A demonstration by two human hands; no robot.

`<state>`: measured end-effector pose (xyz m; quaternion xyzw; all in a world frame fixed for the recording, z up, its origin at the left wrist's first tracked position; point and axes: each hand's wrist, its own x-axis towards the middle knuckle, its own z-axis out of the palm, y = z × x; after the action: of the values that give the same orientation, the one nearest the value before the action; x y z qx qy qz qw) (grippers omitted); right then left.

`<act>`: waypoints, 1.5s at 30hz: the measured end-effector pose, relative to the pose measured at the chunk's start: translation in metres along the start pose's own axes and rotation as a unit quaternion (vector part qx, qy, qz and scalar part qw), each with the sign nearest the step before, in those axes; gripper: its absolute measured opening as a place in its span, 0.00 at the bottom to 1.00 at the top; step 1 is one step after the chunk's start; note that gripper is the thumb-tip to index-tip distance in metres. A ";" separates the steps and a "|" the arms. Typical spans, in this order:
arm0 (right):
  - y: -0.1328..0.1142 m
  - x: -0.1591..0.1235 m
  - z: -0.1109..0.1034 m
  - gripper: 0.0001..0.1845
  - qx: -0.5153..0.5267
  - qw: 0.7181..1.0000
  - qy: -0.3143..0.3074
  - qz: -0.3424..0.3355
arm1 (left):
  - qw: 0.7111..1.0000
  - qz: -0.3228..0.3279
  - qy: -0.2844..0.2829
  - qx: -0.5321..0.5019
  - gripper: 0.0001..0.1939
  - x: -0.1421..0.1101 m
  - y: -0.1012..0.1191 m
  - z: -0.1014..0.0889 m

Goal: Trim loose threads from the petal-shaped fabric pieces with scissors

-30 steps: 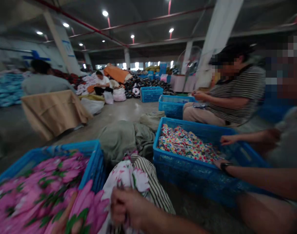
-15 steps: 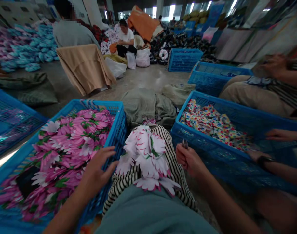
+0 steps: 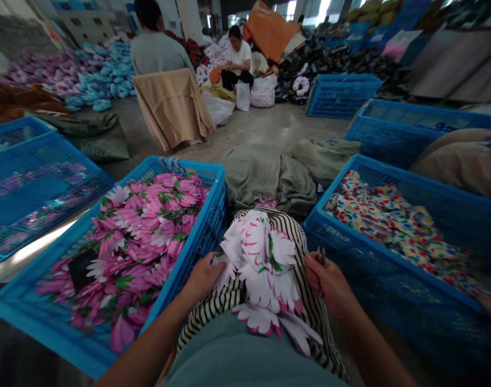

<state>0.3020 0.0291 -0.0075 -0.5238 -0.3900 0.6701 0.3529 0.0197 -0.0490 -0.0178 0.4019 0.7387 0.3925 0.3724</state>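
Left hand [image 3: 203, 278] lies half-open on the white-and-pink fabric flowers [image 3: 261, 269], which sit on striped cloth [image 3: 225, 298] across the lap. Right hand [image 3: 329, 282], curled closed, grips a small metal tool [image 3: 320, 256]. Blue plastic crates [image 3: 213, 215] flank the lap on a concrete floor [image 3: 277, 121].

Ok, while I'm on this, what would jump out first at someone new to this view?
The pink-and-white fabric flowers heaped in a blue plastic crate at lower left stand out most, and a white-and-pink bunch lies on the striped cloth in the lap, under the left hand. The right hand grips a small metal tool. At right, another blue crate holds multicoloured patterned fabric.
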 end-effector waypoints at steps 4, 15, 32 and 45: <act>-0.017 0.006 0.005 0.19 0.006 1.000 -0.020 -0.016 | 0.997 -0.029 0.019 -0.066 0.11 -0.004 0.018 -0.014; -0.075 0.014 0.083 0.15 0.009 0.972 -0.210 -0.107 | 0.905 -0.081 -0.151 -0.390 0.12 -0.009 0.124 0.012; -0.071 0.033 0.082 0.19 0.134 0.985 -0.101 -0.048 | 0.880 -0.054 -0.144 -0.450 0.15 0.016 0.127 0.025; -0.076 0.026 0.079 0.22 0.079 0.991 -0.086 -0.071 | 0.956 0.102 -0.134 -0.240 0.11 0.019 0.145 0.021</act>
<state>0.2242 0.0742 0.0606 -0.4061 -0.4008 0.7145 0.4049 0.0740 0.0270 0.0962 0.4230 0.5206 0.5370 0.5116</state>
